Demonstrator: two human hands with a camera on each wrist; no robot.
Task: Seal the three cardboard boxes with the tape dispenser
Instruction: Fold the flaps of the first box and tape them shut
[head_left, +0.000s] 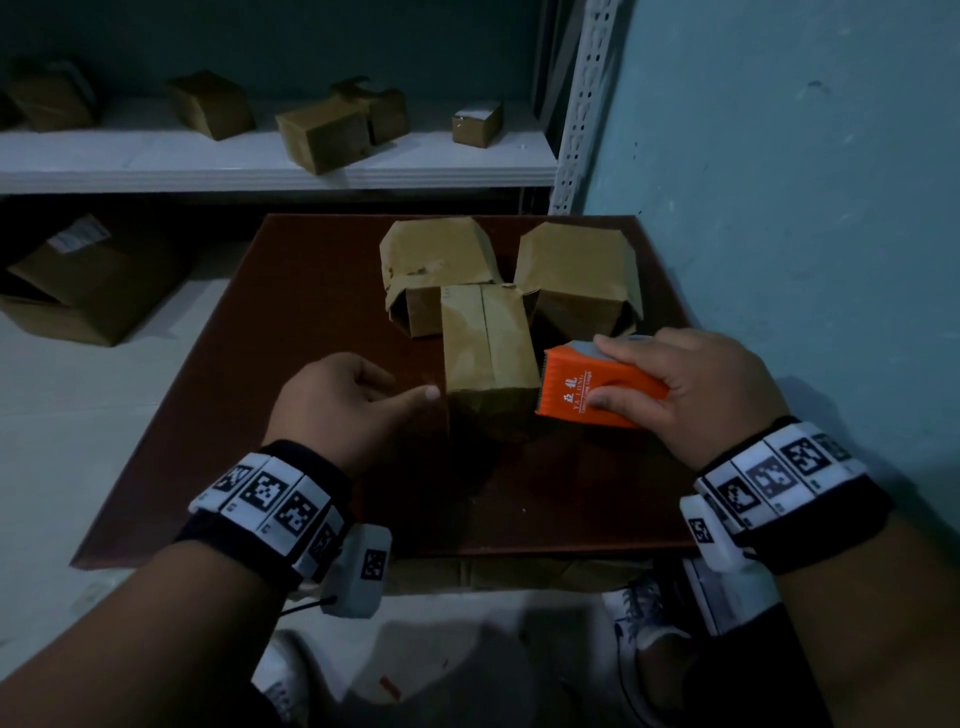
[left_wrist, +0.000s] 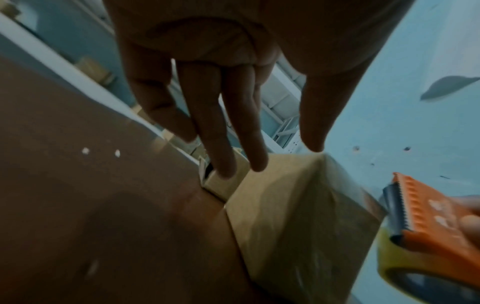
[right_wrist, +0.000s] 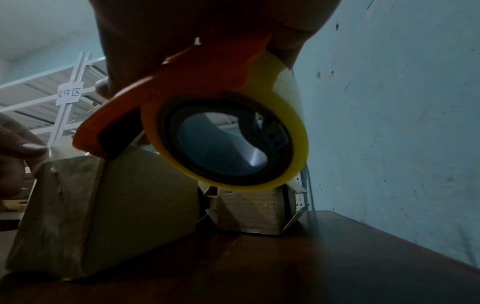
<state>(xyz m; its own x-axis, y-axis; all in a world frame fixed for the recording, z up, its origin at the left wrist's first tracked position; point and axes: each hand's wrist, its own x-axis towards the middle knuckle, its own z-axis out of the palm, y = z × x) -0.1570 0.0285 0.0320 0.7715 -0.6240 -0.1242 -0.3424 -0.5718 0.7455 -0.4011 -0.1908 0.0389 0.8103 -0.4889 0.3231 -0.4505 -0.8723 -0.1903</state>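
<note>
Three brown cardboard boxes stand on a dark red-brown table (head_left: 260, 415). The nearest box (head_left: 488, 353) has its top flaps closed along a centre seam; it also fills the lower middle of the left wrist view (left_wrist: 298, 216). Two more boxes sit behind it, one at back left (head_left: 436, 254) and one at back right (head_left: 571, 265). My right hand (head_left: 691, 384) grips an orange tape dispenser (head_left: 597, 387) with a yellowish tape roll (right_wrist: 228, 135), just right of the near box. My left hand (head_left: 353, 400) hovers at the box's left side, fingers straight (left_wrist: 228, 123), holding nothing.
A white shelf (head_left: 260, 161) behind the table carries several small boxes. A larger carton (head_left: 88, 280) lies on the floor at left. A blue wall (head_left: 805, 208) runs close along the table's right edge. My shoes (head_left: 644, 618) show below the table's near edge.
</note>
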